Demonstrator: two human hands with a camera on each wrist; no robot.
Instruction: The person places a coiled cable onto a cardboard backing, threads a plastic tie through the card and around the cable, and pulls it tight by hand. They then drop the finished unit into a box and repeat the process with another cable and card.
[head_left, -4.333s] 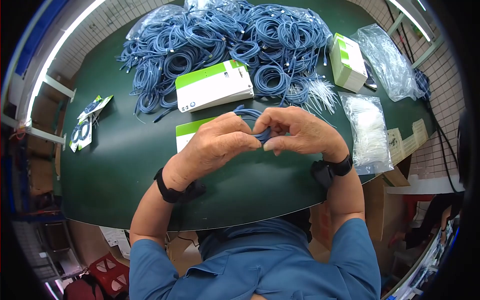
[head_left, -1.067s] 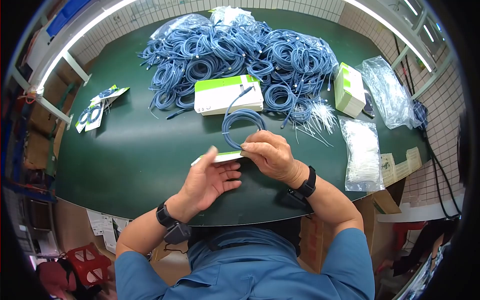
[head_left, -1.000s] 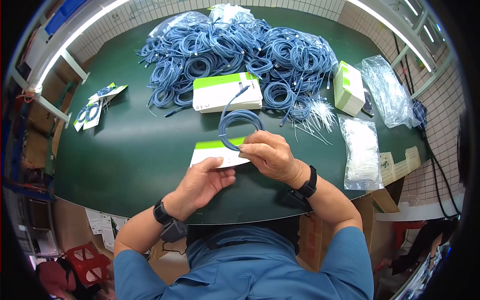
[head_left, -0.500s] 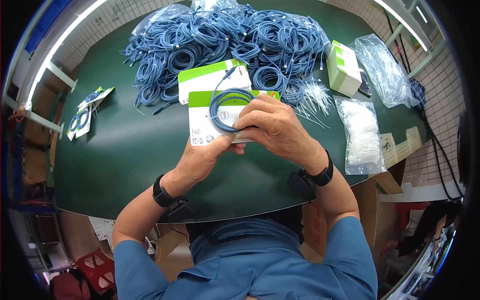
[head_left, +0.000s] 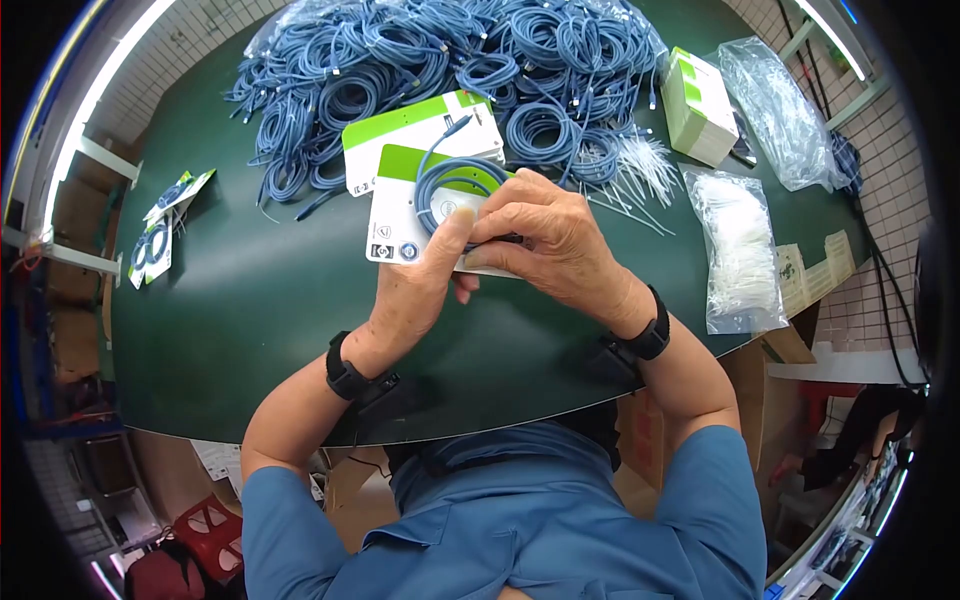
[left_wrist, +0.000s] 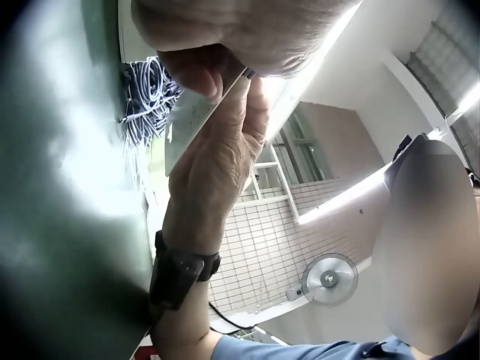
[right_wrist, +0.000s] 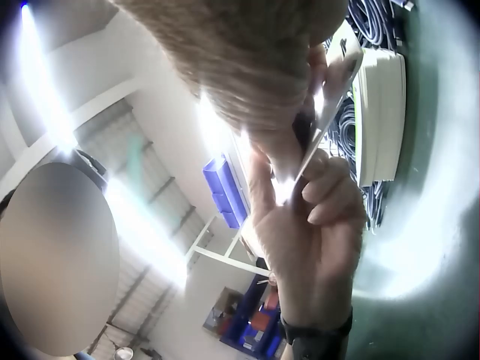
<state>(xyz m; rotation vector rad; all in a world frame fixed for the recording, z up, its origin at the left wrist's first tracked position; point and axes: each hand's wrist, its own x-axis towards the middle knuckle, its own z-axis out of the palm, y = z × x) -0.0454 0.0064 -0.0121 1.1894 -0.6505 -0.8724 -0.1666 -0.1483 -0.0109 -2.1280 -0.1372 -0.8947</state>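
Note:
In the head view a white and green card [head_left: 392, 220] is held up over the table's front half, with a coiled blue cable [head_left: 430, 186] lying against its face. The left hand [head_left: 413, 285] grips the card's lower edge, thumb on the front over the coil, fingers behind. The right hand [head_left: 550, 240] pinches the coil and the card at their lower right. One cable end sticks up above the card. In the right wrist view the card [right_wrist: 324, 124] is seen edge-on, the left hand's [right_wrist: 311, 232] fingers behind it. The right fingertips are partly hidden.
Behind the card lies a stack of cards [head_left: 400, 130], then a large heap of coiled cables [head_left: 400, 50]. To the right are loose white ties [head_left: 640, 170], a bag of ties [head_left: 738, 245], another card stack [head_left: 698, 110] and clear plastic [head_left: 780, 110]. Carded cables [head_left: 155, 245] lie far left.
The card was low in the left hand, with the coil held apart from it in the right. Both came together, and the left thumb has since moved up over the coil.

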